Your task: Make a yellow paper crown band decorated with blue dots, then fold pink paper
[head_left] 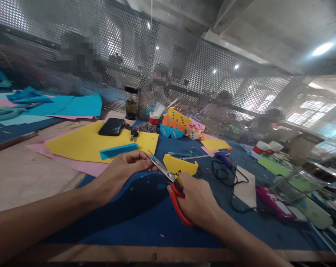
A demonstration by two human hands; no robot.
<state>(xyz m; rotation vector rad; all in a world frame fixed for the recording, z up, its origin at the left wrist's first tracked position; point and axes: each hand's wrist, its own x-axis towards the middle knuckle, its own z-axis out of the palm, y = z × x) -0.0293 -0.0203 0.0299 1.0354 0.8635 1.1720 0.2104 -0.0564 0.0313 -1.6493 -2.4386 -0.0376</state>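
My right hand [198, 198] is closed around the red handles of a pair of scissors [166, 172], whose blades are parted and point up and left. Close to the blade tips, my left hand [130, 163] is pinched, thumb against fingers; what it grips is too small or hidden to make out. Just behind that hand a folded blue paper strip [118, 151] lies over yellow paper sheets [76, 142]. A yellow paper piece with cut-out notches [180, 165] rests on the blue mat [129, 218] beyond the scissors.
Behind stand decorated paper crowns [172, 130], a paper cup [155, 118], a dark jar [131, 104], a phone [111, 127] and keys [134, 134]. At right are a corded blue glue gun [224, 159] and a clear container [298, 183]. A perforated metal screen [181, 85] borders the table.
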